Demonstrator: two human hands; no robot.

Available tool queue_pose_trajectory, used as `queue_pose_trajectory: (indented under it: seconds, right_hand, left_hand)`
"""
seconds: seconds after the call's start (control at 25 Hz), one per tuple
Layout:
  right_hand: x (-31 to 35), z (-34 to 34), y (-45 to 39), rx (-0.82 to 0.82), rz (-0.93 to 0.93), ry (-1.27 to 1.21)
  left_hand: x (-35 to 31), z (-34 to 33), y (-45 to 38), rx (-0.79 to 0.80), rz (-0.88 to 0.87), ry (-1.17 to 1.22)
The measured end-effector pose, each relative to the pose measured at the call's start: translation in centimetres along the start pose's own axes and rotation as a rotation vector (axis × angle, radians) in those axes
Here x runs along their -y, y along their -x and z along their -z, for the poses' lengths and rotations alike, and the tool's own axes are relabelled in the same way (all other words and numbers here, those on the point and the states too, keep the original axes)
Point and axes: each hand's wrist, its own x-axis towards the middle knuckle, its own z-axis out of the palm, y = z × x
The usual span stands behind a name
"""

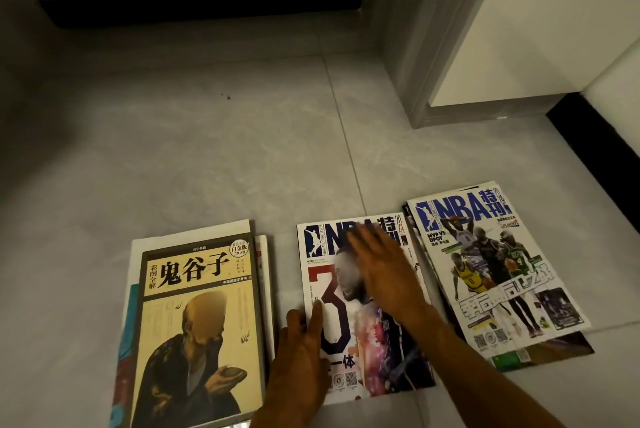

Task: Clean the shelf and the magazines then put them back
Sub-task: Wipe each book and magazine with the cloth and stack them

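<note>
Three paper piles lie on the grey tiled floor (207, 150). Flat right hand (384, 268) wipes the middle glossy NBA magazine (360, 334) — left hand (301, 355) steadies its edge, fingers straight. Shelf unseen; cleaning likely midway.

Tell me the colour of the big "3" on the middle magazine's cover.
Dark red on top, shading to dark navy below, on the middle magazine; head view.

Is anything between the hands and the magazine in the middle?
No, nothing is in the way. The right hand lies flat on the cover of the middle magazine, and the left hand presses its left edge. The shelf it must go back to is not in view.
</note>
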Motion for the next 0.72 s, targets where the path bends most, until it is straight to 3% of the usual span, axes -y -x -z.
queue_pose_trajectory:
  seconds: [0.2,0.28,0.36,0.4,0.52,0.64,0.72]
  right_hand:
    - [0.4,0.9,-0.3,-0.251,-0.464,-0.642]
    - [-0.2,1.8,-0.5,-0.241,-0.649,-0.477]
    - [-1.4,2.2,-1.0,-0.126,-0.697,-0.322]
    - [-2.0,2.4,-1.3,-0.107,-0.706,-0.375]
    - [-3.2,4.0,-2.0,-0.160,-0.743,-0.632]
    - [-2.3,5.1,-2.5,-0.278,-0.705,-0.534]
    - [-0.2,4.7,-2.5,-0.244,-0.593,-0.436]
  left_hand:
    - [-0.1,0.0,0.0,-0.010,-0.001,0.013]
    - [0.1,-0.1,0.0,-0.022,-0.020,0.045]
    - [0.2,-0.2,0.1,-0.022,-0.008,0.058]
    - [0.2,-0.3,0.2,-0.021,0.000,0.057]
    - [0.1,-0.3,0.4,-0.023,-0.005,0.076]
    - [0.1,-0.2,0.4,-0.026,-0.013,0.063]
    - [0.0,-0.2,0.3,-0.031,-0.009,0.056]
